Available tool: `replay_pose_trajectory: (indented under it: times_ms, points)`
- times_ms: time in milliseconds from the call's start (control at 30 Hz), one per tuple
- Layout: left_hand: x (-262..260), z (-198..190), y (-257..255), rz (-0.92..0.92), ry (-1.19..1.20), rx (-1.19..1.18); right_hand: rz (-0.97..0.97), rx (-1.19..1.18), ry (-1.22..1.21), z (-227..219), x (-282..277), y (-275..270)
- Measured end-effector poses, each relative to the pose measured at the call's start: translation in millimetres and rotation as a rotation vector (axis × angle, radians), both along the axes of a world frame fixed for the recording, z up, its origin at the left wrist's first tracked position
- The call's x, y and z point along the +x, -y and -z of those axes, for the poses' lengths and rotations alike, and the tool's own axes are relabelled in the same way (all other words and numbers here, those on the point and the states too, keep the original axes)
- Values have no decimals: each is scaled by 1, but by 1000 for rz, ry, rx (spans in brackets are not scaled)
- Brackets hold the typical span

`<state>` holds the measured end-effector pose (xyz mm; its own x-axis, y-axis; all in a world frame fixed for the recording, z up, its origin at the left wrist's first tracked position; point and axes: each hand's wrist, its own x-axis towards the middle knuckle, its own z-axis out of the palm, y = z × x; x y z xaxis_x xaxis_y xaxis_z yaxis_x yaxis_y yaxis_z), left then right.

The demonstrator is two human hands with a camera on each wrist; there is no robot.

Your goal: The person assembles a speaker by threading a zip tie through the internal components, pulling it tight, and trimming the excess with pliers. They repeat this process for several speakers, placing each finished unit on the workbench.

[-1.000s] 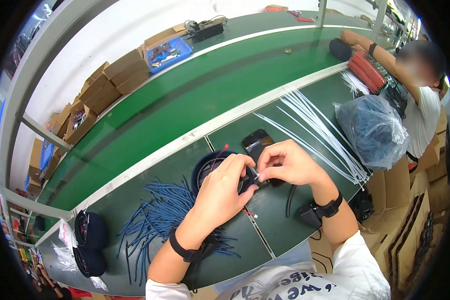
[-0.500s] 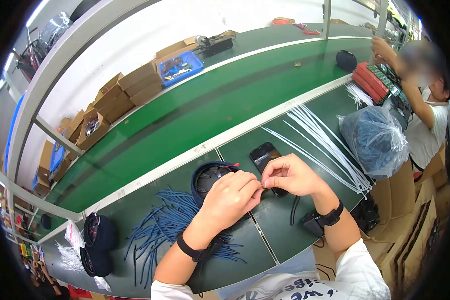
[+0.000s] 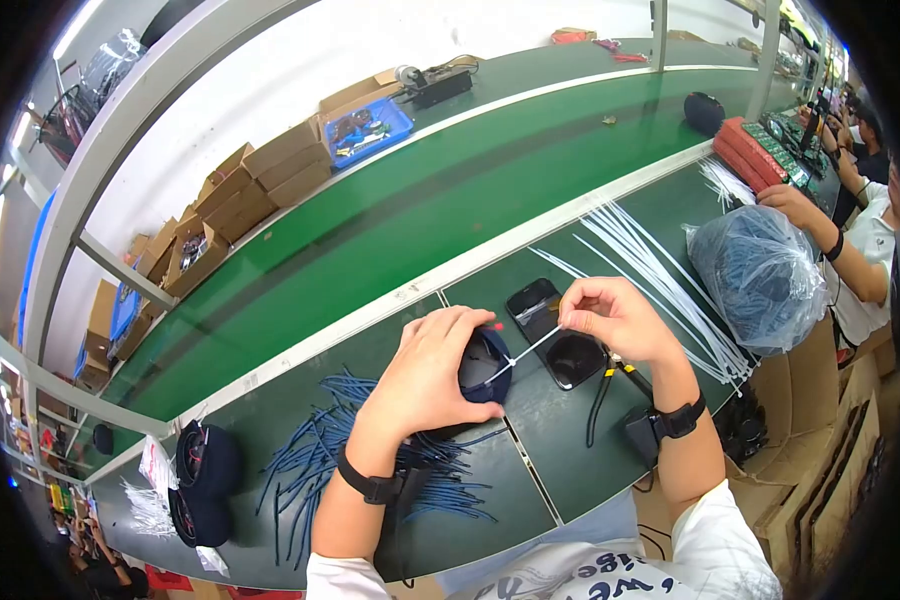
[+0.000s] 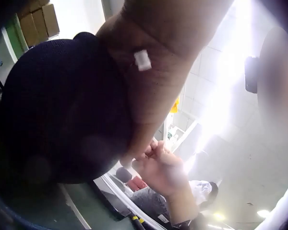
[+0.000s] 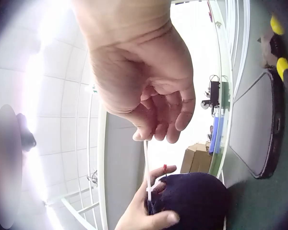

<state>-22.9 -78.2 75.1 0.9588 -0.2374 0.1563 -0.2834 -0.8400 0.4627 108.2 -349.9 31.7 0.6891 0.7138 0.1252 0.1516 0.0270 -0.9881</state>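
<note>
A dark navy, round fabric-covered shell [image 3: 482, 362] with a hollow inside sits in my left hand [image 3: 420, 375], thumb and fingers around its sides. In the left wrist view the rounded outer side of the shell [image 4: 62, 115] fills much of the picture. Across its opening runs a white cable tie [image 3: 536, 345], whose small head lies at the rim. My right hand [image 3: 620, 318] pinches the free end between thumb and forefinger, and the tie stretches straight between both hands, as the right wrist view also shows. A red connector [image 5: 165, 167] pokes out beside the shell.
A black phone [image 3: 575, 362] and yellow-and-black pliers [image 3: 610, 385] lie beside my right hand. Long white cable ties [image 3: 660, 285] and a clear bag [image 3: 755, 280] are farther right. Blue cords [image 3: 310, 440] spread under my left forearm; two more navy shells [image 3: 205, 460] stand left.
My hands were close together at the shell; the right has drawn away to the right, pulling the tie out straight. The left has turned the shell's opening into view. The pliers now show.
</note>
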Motion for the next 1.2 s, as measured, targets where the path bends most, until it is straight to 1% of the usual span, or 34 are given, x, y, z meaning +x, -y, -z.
replay_pose_trajectory:
  times_ms: [67, 200, 233, 333, 400, 433, 533, 567, 600, 667, 700, 733, 800, 833, 867, 933, 967, 1000, 1067, 1100, 1133, 1167, 1200]
  points:
    - [0, -2, -2, 95, 109, 37, 24, -38, 72, -3, 2, 2]
    - [8, 11, 9, 239, 305, -59, -82, 47, -73, -7, -4, 0]
    - [8, 15, 11, 202, 304, -74, -113, 29, -17, -9, -4, 2]
    - [10, 15, 5, 265, 280, -136, -220, -34, 116, -14, -1, 8]
    - [8, 11, 1, 299, 258, -110, -300, -85, 174, -20, 0, 12]
    - [7, 6, -1, 317, 252, -94, -319, -76, 140, -19, 2, 15]
    - [4, -13, -8, 243, 247, -129, -400, 20, 33, -10, 9, 18]
    - [4, -22, -15, 199, 227, -130, -420, 164, -61, -2, 11, 14]
    - [6, -29, -24, 161, 263, -181, -343, 96, -32, -2, 15, 14]
    - [-1, -54, -42, 83, 327, -111, -91, 220, -248, 10, 16, 6]
    - [-8, -69, -52, 78, 389, -75, -13, 267, -243, 19, 18, 4]
    - [-21, -84, -64, 58, 433, -27, 16, 219, -246, 16, 21, 4]
    - [-57, -107, -83, 17, 489, -67, 143, 42, -128, 18, 16, -2]
    - [-76, -110, -90, -42, 531, -81, 112, -39, -24, 22, 18, 0]
    - [-97, -108, -95, -114, 539, -83, 70, -119, -10, 24, 17, 0]
    - [-139, -98, -96, -250, 389, 21, -49, -251, -53, 25, 8, -6]
    - [-150, -79, -93, -308, 364, 14, -83, -284, 46, 23, -2, -15]
    - [-157, -59, -89, -320, 309, -24, -85, -312, 60, 12, -17, -24]
    - [-158, -16, -75, -331, 201, -92, -116, -203, 69, 20, -25, -32]
    - [-156, 4, -64, -337, 152, -134, -108, -263, 123, 12, -31, -39]
    - [-151, 21, -52, -328, 103, -183, -91, -206, 134, 16, -32, -39]
    - [-142, 34, -42, -319, 3, -262, -100, -208, 192, 17, -32, -43]
    - [-129, 44, -34, -295, 5, -325, -136, -186, 295, 19, -33, -45]
